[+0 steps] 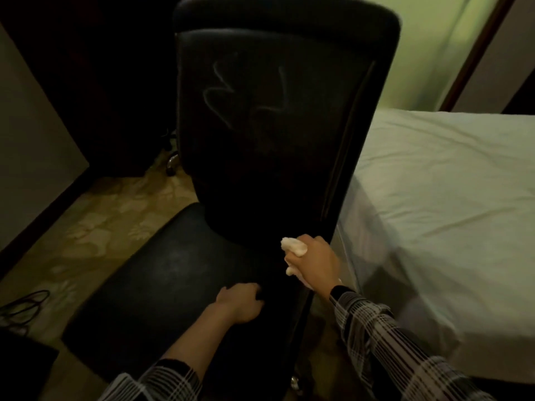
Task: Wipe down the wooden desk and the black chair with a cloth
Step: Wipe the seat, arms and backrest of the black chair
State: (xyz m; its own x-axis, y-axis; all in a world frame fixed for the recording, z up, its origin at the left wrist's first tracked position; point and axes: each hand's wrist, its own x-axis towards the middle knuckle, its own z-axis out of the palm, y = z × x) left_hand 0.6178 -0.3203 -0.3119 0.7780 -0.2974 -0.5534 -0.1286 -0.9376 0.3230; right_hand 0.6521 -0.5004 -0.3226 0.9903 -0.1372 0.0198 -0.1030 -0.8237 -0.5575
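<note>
The room was dim, with a patterned floor (pixel 95 227) on the left and a bed (pixel 440 192) with a pale sheet on the right. The black chair (pixel 269 146) stood in the middle, close beside the bed. Its tall back had faint light smears on it, up high. Its seat reached out to the near left.

This looked like the chair part of the job. The desk could not be picked out in the dark, so I cannot say if it was done.

The right hand (pixel 315 260) was at the low right edge of the chair back. Its fingers were curled tight around a small white cloth (pixel 293 246). The cloth was bunched up and poked out past the fingers on the left side, touching or just beside the chair back. I cannot tell which.

The left hand (pixel 241 303) was near the back of the seat. Its fingers were curled over a dark part of the chair, as if to hold it steady. It was too dark to see that grip well.

Next, the cloth probably needed to go up to rub the smears away, with the chair kept from rolling.
</note>
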